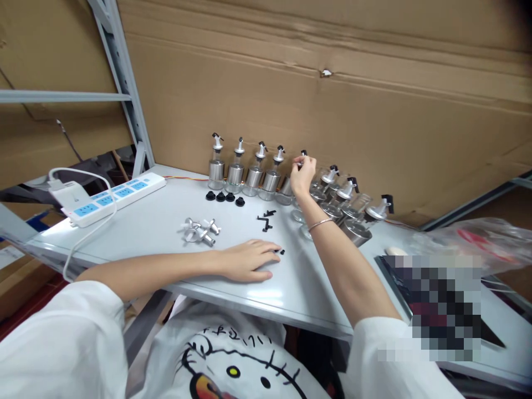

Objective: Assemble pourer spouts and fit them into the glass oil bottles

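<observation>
My right hand (pixel 303 176) reaches to the back row, its fingers closed around the spout top of an oil bottle (pixel 286 187), whose black flap (pixel 303 153) shows just above the fingers. My left hand (pixel 251 260) lies flat on the table, fingers spread, beside a small black piece (pixel 282 252). Glass-and-steel oil bottles (pixel 254 177) with pourer tops stand to the left of my right hand. More bottles (pixel 332 208) crowd to its right, partly hidden by my forearm. Black stoppers (pixel 230 197), thin black levers (pixel 265 220) and silver pourer spouts (pixel 201 231) lie in loose groups.
A white power strip (pixel 120 197) with a plugged-in adapter and cable lies at the left. Cardboard (pixel 233 83) walls the back of the grey table (pixel 158 221). On the right are a plastic bag (pixel 490 238) and a dark flat object (pixel 393 277), partly pixelated.
</observation>
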`<control>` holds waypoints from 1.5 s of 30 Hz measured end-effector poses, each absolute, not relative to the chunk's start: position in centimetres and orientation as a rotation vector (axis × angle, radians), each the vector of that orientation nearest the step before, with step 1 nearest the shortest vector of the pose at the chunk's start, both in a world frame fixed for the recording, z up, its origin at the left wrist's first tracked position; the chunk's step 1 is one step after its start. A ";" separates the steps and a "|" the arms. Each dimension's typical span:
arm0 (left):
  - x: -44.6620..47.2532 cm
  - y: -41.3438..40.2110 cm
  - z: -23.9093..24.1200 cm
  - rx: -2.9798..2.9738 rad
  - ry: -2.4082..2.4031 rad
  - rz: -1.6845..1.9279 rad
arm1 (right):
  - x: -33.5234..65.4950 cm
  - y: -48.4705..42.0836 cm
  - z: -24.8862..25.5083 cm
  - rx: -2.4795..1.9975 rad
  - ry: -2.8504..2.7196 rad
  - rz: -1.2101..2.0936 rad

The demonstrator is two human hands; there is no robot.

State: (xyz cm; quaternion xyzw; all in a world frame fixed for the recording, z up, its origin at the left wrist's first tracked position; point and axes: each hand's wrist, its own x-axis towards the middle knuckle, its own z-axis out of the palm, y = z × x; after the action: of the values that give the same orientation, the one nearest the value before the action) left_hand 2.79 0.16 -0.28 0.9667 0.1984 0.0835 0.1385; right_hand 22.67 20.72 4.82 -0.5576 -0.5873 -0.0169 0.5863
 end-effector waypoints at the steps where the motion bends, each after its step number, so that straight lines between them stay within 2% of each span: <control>1: 2.8 0.2 -0.3 2.800 0.572 0.242 | 22.6 20.5 4.8 -1.303 -1.376 -0.032; 8: 2.7 0.4 -0.9 2.806 0.552 0.326 | 21.6 13.4 5.0 -1.173 -1.544 -0.119; 12: 2.8 0.3 -1.0 2.746 0.538 0.406 | 23.4 8.5 4.2 -1.052 -2.198 0.100; 15: 2.7 0.5 -0.7 2.677 0.669 0.539 | 24.6 6.9 2.5 -1.200 -2.426 0.178; 18: 2.5 1.1 -0.5 2.640 0.906 0.629 | 24.6 6.7 0.7 -1.279 -2.453 0.176; 23: 2.6 2.3 -0.7 2.651 1.111 0.456 | 23.6 7.5 -0.3 -1.296 -2.480 0.200; 45: 2.7 3.2 -1.6 2.746 0.864 0.484 | 24.1 2.8 3.3 -1.303 -2.630 0.439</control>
State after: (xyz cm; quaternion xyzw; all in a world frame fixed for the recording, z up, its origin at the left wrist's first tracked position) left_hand 2.75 3.19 -1.62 0.9349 0.2942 0.1647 0.1111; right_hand 24.10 2.77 3.29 -0.4373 -0.8829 0.1475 0.0866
